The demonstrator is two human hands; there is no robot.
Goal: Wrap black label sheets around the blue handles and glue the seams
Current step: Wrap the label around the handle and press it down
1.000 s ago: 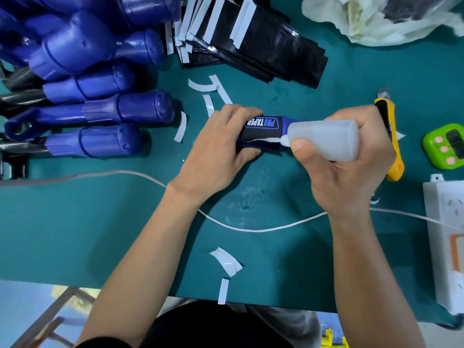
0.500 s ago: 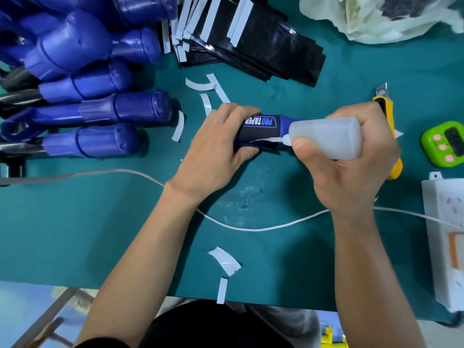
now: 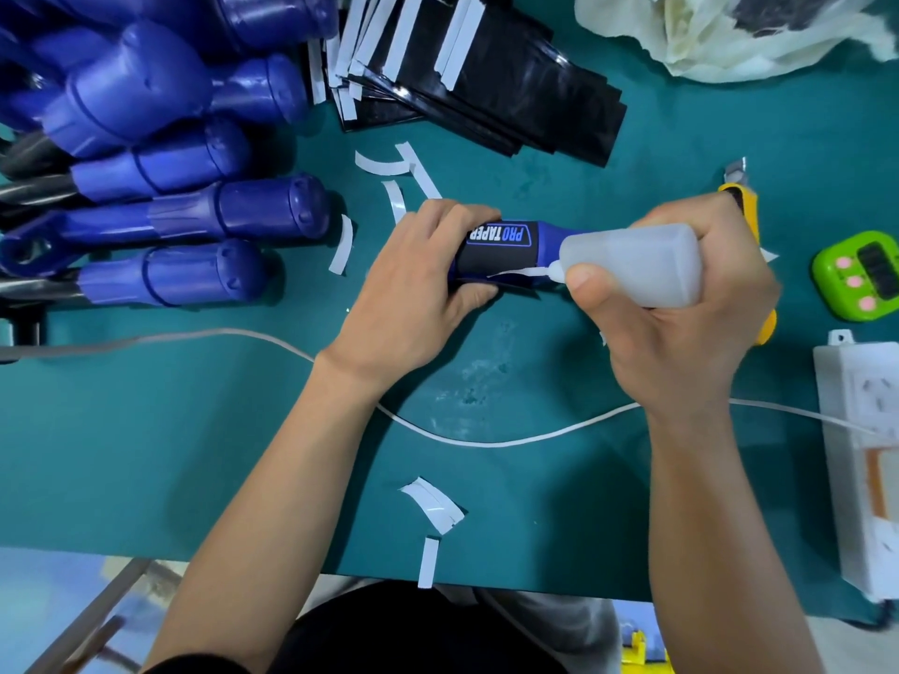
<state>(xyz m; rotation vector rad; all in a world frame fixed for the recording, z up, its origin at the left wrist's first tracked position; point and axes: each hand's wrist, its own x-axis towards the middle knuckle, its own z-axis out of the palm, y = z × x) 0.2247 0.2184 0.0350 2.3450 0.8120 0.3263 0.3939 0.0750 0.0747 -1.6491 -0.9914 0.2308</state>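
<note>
— Where is the handle found?
— The blue handle (image 3: 548,237) is held lying sideways over the middle of the tabletop (image 3: 194,430). A black label (image 3: 491,260) is wrapped round it, and "PRO TAPER" is printed on the label.

— How is it held?
— Its left end is clasped by the left hand (image 3: 413,294), whose grip is clamped round the handle. A glue bottle (image 3: 637,262) is held in the right hand (image 3: 681,333), with the grip curled tight round the bottle. The nozzle (image 3: 555,273) is set against the white edge of the label's seam, on the near side.

— What is laid around it?
— More blue handles (image 3: 194,211) are piled at the far left, and a stack of black label sheets (image 3: 511,104) is spread beside them. White backing strips (image 3: 340,245) are scattered nearby and by the front edge. A yellow knife (image 3: 749,211) is partly hidden behind the right hand. A green timer (image 3: 866,274) and a white power strip (image 3: 861,430) are placed at the right. A white cable (image 3: 486,442) is run under both forearms.
</note>
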